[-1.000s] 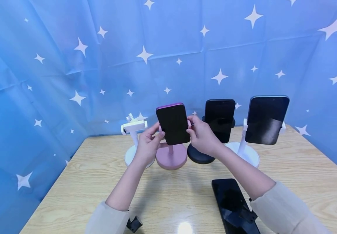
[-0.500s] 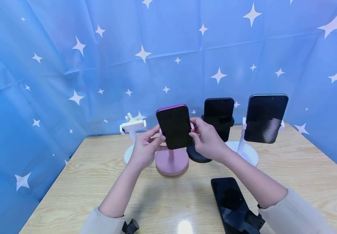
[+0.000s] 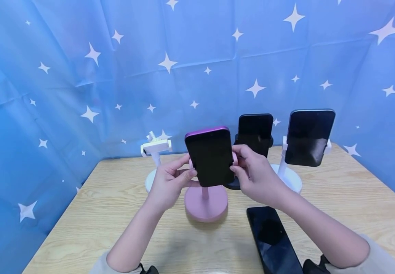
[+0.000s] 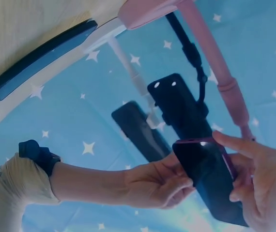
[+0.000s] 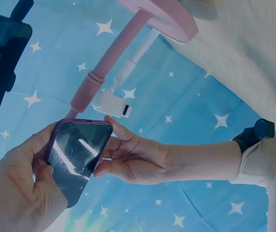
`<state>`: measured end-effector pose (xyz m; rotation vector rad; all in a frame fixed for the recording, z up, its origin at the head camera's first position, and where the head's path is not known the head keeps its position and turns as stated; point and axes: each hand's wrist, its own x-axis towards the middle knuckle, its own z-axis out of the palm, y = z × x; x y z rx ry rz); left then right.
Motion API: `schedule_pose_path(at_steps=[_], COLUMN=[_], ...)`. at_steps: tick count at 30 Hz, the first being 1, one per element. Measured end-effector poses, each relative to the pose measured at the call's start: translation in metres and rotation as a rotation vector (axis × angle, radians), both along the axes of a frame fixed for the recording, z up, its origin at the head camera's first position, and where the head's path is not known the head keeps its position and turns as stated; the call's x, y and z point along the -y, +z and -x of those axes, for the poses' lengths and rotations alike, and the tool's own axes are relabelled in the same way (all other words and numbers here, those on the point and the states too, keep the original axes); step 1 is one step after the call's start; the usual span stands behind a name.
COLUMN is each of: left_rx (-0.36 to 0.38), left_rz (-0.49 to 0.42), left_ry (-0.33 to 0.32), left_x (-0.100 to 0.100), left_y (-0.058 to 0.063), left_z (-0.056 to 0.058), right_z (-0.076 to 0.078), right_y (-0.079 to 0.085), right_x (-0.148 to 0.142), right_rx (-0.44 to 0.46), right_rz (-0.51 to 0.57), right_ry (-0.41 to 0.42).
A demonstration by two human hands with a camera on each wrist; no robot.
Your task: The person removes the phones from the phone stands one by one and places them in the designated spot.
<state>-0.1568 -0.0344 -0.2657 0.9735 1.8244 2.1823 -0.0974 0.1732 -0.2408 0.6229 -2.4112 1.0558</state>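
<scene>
A phone with a purple-pink frame [image 3: 211,158] sits upright, leaning slightly back, in the clamp of a pink phone stand [image 3: 207,207]. My left hand [image 3: 170,180] grips its left edge, with the thumb on the front. On the opposite edge, my right hand [image 3: 262,177] pinches the phone by the pink clamp arm [image 3: 235,158]. The left wrist view shows the pink stem [image 4: 213,46] rising from its round base. Seen from the right wrist, the dark screen [image 5: 80,150] lies between both hands. Most of the clamp is hidden behind the phone.
Left of the pink stand is a white phone stand [image 3: 156,146] with no phone. At right, a black phone [image 3: 255,131] is held in a black stand, and another phone [image 3: 309,137] in a white stand. One more phone [image 3: 274,239] lies flat on the wooden table [image 3: 80,228].
Both hands have drawn the phone and pink stand toward me and slightly right; the base has slid nearer along the table. The other stands and phones stay put.
</scene>
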Motion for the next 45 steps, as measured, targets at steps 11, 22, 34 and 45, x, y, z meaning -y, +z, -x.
schedule_pose_path(at_steps=[11, 22, 34, 45], left_rx=[0.002, 0.028, -0.032, -0.045], left_rz=[-0.039, -0.108, -0.062, -0.081], left_ry=[-0.065, -0.144, -0.137, -0.178], left_x=[0.0, -0.004, -0.005, -0.005], left_y=[-0.004, -0.02, -0.029, -0.031], left_z=[-0.02, -0.03, -0.034, -0.035], right_z=[-0.022, -0.033, -0.041, -0.042], right_y=[-0.003, -0.015, -0.025, -0.035], right_x=[-0.004, -0.009, -0.014, -0.013], right_rx=[-0.136, -0.151, -0.079, -0.124], right_rz=[-0.037, -0.032, 0.012, 0.09], right_ry=[0.046, 0.087, 0.089, 0.11])
